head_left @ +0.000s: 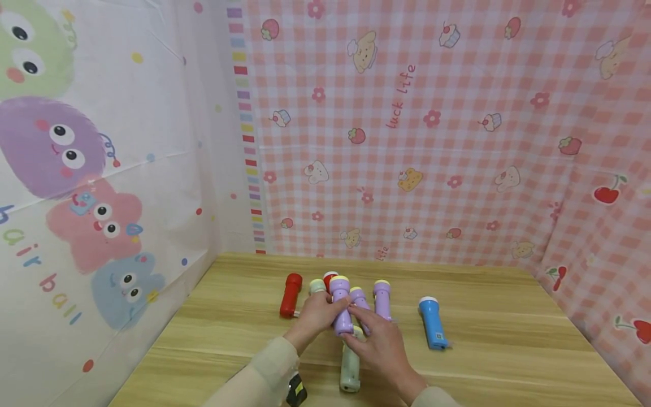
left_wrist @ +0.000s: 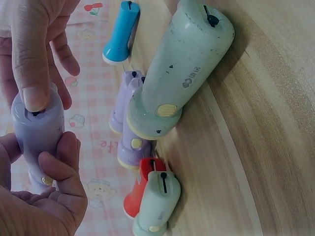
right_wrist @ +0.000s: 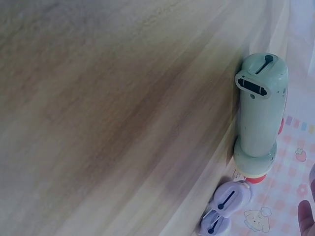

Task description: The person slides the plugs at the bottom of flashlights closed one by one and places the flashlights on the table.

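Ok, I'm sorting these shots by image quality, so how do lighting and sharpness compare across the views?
Head view: brightest and fairly even, the held purple flashlight small but distinct; left wrist view: dimmer, with soft shadow beside the nearest green flashlight; right wrist view: also dim, the tabletop smeared and out of focus, that green flashlight clearer.

- Held flashlight (head_left: 341, 317): above tabletop (head_left: 483, 362), between left hand (head_left: 314, 316) and right hand (head_left: 378, 339).
- Nearest flashlight (head_left: 350, 367): on tabletop, before held flashlight.
- Leftmost flashlight (head_left: 291, 295): left of both hands.
- Rear pair (head_left: 317, 286): side by side, behind left hand.
- Middle pair (head_left: 382, 299): right of held flashlight, behind right hand.
- Rightmost flashlight (head_left: 433, 323): right of hands, apart from others.
- Back cloth (head_left: 386, 147): behind tabletop.
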Demonstrator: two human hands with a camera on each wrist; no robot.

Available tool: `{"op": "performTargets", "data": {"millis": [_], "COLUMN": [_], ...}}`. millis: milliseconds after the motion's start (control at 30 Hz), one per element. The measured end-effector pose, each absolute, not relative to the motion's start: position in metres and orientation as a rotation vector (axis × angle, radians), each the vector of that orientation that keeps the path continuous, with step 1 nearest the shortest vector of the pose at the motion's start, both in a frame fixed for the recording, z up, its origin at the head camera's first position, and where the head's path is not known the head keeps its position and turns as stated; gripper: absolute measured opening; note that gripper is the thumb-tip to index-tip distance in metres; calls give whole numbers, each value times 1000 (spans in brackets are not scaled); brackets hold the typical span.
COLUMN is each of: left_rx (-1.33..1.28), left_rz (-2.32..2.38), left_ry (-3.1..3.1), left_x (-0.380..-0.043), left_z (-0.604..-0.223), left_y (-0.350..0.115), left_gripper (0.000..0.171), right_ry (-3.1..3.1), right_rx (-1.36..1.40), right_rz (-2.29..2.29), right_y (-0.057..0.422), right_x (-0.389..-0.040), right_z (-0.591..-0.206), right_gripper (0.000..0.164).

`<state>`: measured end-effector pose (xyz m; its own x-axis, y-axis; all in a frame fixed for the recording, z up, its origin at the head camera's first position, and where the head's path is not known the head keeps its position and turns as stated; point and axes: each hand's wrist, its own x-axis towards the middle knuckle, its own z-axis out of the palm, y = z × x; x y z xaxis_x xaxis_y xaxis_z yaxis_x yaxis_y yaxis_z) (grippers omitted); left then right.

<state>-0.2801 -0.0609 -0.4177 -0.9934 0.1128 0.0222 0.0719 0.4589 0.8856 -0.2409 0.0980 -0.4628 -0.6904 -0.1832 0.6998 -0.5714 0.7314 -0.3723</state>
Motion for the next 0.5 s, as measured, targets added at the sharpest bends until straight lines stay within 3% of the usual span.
{"op": "performTargets", "data": {"millis": [500], "left_rx": [115], "left_rz": [1596], "left_ry": [2612], "left_x": [-279], "left_z": [-417], "left_y": [-60], "left_gripper": [43], "right_ry": [-2311], "right_rx": [550], "right_rz": [758], "right_y": [97], "right_x": [-240], "right_z": [-463], "right_gripper": [45]}}
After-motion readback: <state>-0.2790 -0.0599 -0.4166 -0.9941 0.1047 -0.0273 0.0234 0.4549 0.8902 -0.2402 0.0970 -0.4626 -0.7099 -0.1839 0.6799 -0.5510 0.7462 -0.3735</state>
